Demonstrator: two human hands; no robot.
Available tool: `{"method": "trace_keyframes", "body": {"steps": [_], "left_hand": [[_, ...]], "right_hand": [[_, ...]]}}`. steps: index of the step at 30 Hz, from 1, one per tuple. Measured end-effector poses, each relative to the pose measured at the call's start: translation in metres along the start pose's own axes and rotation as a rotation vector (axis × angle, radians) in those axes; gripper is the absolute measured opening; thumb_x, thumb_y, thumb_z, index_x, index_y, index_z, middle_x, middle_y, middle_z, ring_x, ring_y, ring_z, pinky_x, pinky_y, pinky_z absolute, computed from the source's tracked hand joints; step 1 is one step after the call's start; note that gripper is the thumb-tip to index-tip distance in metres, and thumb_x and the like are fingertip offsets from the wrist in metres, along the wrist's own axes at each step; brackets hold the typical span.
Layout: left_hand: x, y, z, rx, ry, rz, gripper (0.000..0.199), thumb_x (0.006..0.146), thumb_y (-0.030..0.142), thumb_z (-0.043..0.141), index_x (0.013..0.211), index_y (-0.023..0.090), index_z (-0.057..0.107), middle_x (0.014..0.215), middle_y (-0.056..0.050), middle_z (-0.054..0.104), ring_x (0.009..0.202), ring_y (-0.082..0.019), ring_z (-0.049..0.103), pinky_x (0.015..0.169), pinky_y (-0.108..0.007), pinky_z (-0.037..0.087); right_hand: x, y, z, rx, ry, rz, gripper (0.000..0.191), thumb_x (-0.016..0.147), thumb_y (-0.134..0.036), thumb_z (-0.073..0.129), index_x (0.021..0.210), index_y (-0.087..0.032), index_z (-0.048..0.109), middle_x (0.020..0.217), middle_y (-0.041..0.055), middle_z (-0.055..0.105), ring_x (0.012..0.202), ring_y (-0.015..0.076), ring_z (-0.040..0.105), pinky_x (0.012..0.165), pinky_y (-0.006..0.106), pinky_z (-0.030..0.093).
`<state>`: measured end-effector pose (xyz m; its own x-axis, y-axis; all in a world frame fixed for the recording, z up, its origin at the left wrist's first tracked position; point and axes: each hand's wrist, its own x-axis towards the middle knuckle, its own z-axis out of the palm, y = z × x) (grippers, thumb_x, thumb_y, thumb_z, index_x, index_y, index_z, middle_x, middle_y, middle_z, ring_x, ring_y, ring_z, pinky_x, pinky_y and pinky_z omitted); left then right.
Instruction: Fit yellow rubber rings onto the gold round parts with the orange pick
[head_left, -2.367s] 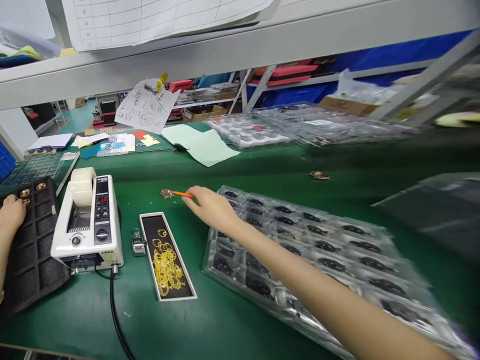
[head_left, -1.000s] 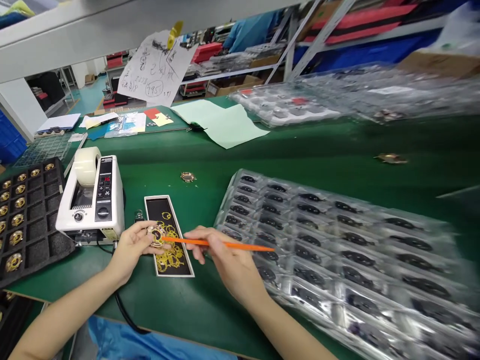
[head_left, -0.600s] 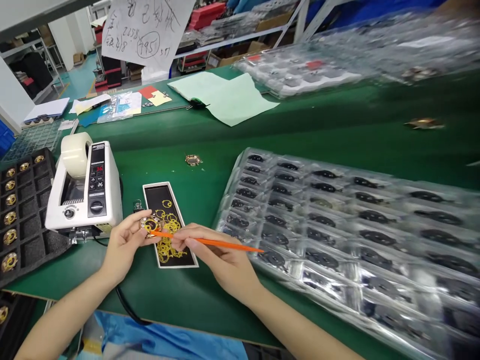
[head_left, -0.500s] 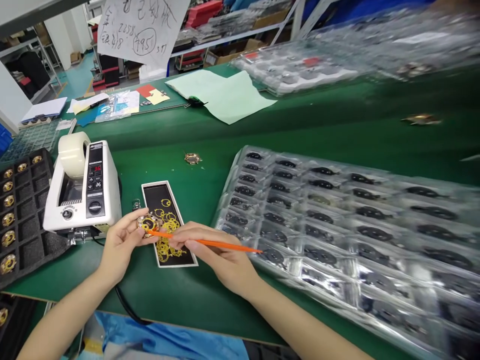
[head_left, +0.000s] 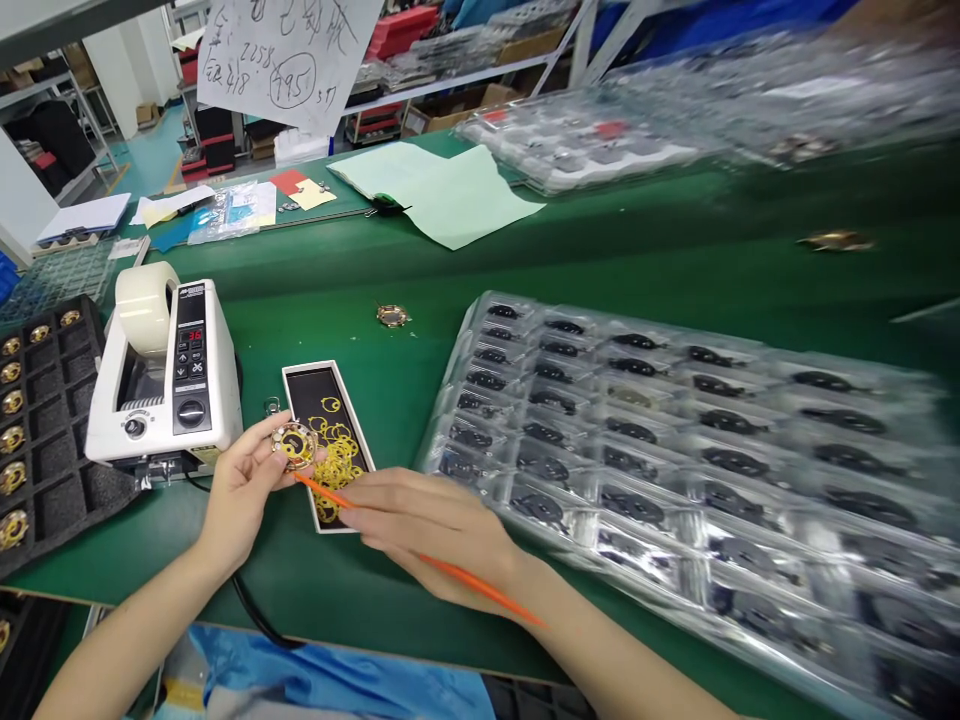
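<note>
Between thumb and fingers, my left hand (head_left: 244, 485) holds a round gold watch part (head_left: 295, 446) with a dark and yellow face, over the left edge of a white-rimmed tray (head_left: 352, 400). Several thin yellow rings (head_left: 337, 452) lie on that tray's black floor. My right hand (head_left: 435, 525) is closed on an orange stick (head_left: 480, 588), whose tip is at the lower edge of the watch part. Part of the stick is hidden behind my fingers. Another gold part (head_left: 392, 316) lies on the green table behind the tray.
A white tape dispenser (head_left: 217, 345) stands left of the small tray, beside a black foam tray (head_left: 64, 455) of gold parts. Clear plastic trays (head_left: 592, 400) with dark parts cover the right side. Green paper (head_left: 469, 200) lies at the back, near a gold piece (head_left: 836, 241).
My right hand has turned over, its back more in view, and the orange stick now slopes more steeply. The watch part in my left hand is tilted more towards the camera.
</note>
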<state>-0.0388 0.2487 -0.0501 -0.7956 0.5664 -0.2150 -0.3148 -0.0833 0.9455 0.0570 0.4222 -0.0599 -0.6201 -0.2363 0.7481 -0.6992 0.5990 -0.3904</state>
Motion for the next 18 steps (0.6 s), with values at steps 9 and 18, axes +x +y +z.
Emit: {"method": "trace_keyframes", "body": {"steps": [9, 18], "left_hand": [[-0.006, -0.007, 0.011, 0.025, -0.095, 0.002, 0.054, 0.074, 0.045, 0.074, 0.123, 0.024, 0.063, 0.107, -0.007, 0.073, 0.101, -0.024, 0.067, 0.089, -0.037, 0.057], [-0.003, -0.014, 0.010, 0.051, -0.041, -0.029, 0.051, 0.074, 0.042, 0.073, 0.121, 0.022, 0.065, 0.105, -0.007, 0.074, 0.100, -0.023, 0.067, 0.090, -0.037, 0.055]], "right_hand": [[0.000, -0.003, 0.011, -0.025, 0.227, 0.230, 0.029, 0.088, -0.007, 0.053, 0.110, -0.021, 0.065, 0.082, 0.0061, 0.074, 0.074, 0.0165, 0.070, 0.065, 0.029, 0.060], [-0.009, 0.004, 0.024, -0.294, 0.107, -0.034, 0.023, 0.091, -0.006, 0.047, 0.108, -0.011, 0.062, 0.089, 0.0129, 0.074, 0.086, 0.0205, 0.070, 0.075, 0.035, 0.062]]}}
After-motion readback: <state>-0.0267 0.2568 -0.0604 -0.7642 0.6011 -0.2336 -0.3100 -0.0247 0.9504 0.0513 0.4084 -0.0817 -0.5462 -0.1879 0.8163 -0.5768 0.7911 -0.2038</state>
